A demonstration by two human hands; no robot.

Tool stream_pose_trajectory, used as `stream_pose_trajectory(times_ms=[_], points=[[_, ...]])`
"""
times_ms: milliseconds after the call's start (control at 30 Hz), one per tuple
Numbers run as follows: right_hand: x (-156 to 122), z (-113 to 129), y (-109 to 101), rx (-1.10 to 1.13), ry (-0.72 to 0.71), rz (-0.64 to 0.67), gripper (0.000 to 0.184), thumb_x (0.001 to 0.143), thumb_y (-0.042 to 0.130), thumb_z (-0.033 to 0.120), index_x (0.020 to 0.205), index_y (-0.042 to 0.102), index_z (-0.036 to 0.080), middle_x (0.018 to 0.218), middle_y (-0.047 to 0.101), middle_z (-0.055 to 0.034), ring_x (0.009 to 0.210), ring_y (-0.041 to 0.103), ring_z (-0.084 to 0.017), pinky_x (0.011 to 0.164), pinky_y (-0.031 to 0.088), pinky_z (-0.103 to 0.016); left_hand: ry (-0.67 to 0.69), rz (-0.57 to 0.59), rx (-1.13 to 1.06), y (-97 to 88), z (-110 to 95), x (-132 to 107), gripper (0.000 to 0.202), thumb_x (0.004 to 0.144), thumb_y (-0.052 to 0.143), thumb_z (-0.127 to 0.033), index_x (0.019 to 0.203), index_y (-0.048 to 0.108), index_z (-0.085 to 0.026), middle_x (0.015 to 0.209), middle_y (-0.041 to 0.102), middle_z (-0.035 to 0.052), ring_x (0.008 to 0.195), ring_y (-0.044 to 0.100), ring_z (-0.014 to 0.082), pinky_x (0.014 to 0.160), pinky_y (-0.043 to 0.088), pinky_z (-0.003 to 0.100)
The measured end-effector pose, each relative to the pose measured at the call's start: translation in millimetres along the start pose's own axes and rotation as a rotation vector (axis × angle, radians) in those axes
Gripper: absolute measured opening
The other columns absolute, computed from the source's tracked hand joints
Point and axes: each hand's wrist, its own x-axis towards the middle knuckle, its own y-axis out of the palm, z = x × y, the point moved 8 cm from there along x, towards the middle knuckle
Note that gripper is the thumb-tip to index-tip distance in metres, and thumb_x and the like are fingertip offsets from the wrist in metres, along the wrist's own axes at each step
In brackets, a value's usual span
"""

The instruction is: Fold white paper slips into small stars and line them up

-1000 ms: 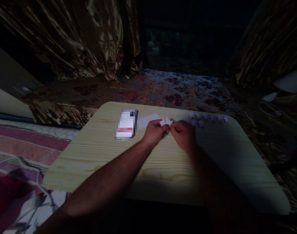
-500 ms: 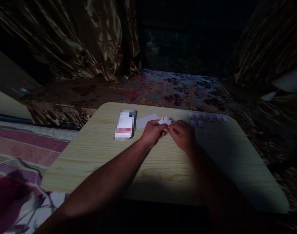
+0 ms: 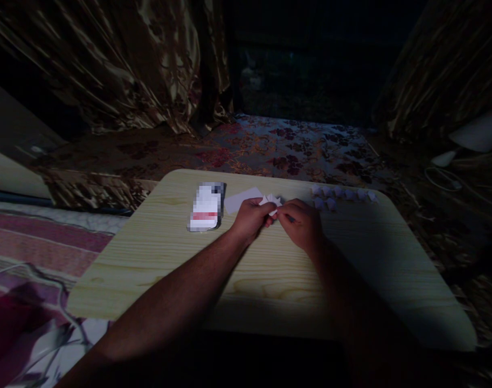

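small folded paper [image 3: 271, 200] sits up between both hands, over far half of table [image 3: 270, 269]. left hand [image 3: 249, 220] has fuller hold: paper off its fingertips, thumb pressed on top, fingers curled under. right hand [image 3: 302, 223] comes in from right, thumb and forefinger pinching paper's near right edge. jagged points fan away toward table's far side; long axis looks roughly left to right, hard to be sure. flat sheet [image 3: 241, 200] just left.

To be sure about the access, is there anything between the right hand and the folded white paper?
Nothing visible does: the right hand is at the edge of the folded white paper, which the left hand holds.
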Motion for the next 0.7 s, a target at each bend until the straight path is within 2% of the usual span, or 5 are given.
stream_pose_trajectory(times_ms=[167, 300, 400, 533, 700], points=[[-0.4, -9.0, 1.4, 0.118, 0.141, -0.044, 0.011, 0.082, 0.059, 0.022, 0.081, 0.070, 0.023, 0.085, 0.072, -0.0054, 0.079, 0.066, -0.018, 0.076, 0.052, -0.029, -0.015, -0.030, -0.012, -1.3, -0.2, 0.2, 0.013, 0.066, 0.068, -0.024, 0.064, 0.064, -0.012, 0.057, 0.063, 0.0015, 0.039, 0.046, 0.0061, 0.039, 0.031, 0.021], [-5.8, -33.5, 5.3, 0.384, 0.498, -0.121, 0.012, 0.080, 0.059, 0.031, 0.080, 0.065, 0.021, 0.067, 0.069, -0.0020, 0.061, 0.065, -0.016, 0.060, 0.052, -0.027, -0.013, -0.044, -0.024, -1.8, -1.0, 0.6, 0.013, 0.066, 0.069, -0.025, 0.067, 0.064, -0.012, 0.058, 0.063, 0.0003, 0.039, 0.045, 0.0056, 0.039, 0.031, 0.021], [-10.1, -45.0, 16.2, 0.594, 0.692, -0.074, 0.019, 0.078, 0.061, 0.037, 0.074, 0.063, 0.019, 0.058, 0.065, -0.0003, 0.050, 0.060, -0.015, 0.048, 0.048, -0.025, 0.042, -0.036, -0.017, -1.2, -4.1, 0.2, 0.015, 0.068, 0.070, -0.027, 0.072, 0.064, -0.013, 0.062, 0.064, 0.0002, 0.042, 0.046, 0.0057, 0.041, 0.032, 0.021], [-10.4, -45.6, 23.2, 0.673, 0.735, 0.007, 0.023, 0.075, 0.064, 0.040, 0.069, 0.063, 0.018, 0.054, 0.063, 0.0005, 0.046, 0.056, -0.012, 0.045, 0.046, -0.023, 0.082, -0.035, 0.074, 0.2, -5.6, -2.0, 0.021, 0.071, 0.071, -0.034, 0.076, 0.064, -0.015, 0.060, 0.061, -0.0010, 0.047, 0.049, 0.0069, 0.046, 0.036, 0.021], [-8.9, -42.7, 19.2, 0.606, 0.713, -0.029, 0.015, 0.072, 0.064, 0.033, 0.070, 0.065, 0.018, 0.051, 0.060, 0.0030, 0.044, 0.055, -0.012, 0.045, 0.044, -0.022, 0.110, -0.037, 0.120, 1.1, -7.7, -3.2, 0.023, 0.071, 0.071, -0.036, 0.077, 0.065, -0.015, 0.060, 0.061, -0.0007, 0.049, 0.050, 0.0077, 0.048, 0.037, 0.021]])
